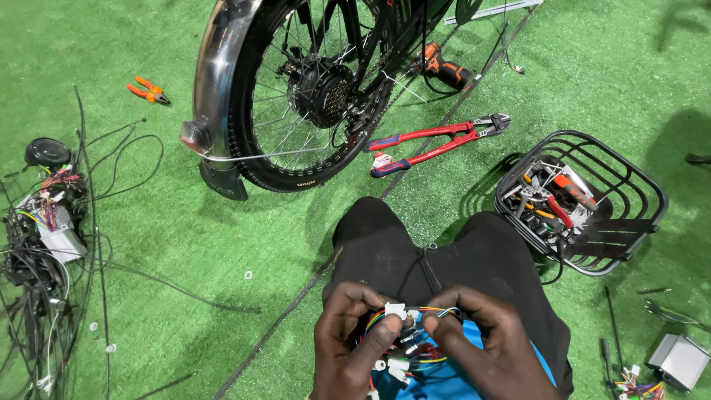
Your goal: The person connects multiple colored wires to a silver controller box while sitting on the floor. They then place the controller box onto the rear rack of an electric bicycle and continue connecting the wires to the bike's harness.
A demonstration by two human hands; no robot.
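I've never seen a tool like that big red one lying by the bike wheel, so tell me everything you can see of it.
The bolt cutters lie flat on the green turf, just right of the bicycle's rear wheel. Two long red handles with blue grips point left, slightly spread; the dark metal jaws point up and right. They look like painted steel. No hand touches them.

Green artificial turf (pixel 185 244) covers the floor — evenly lit, perhaps outdoors — soft shadows at right.
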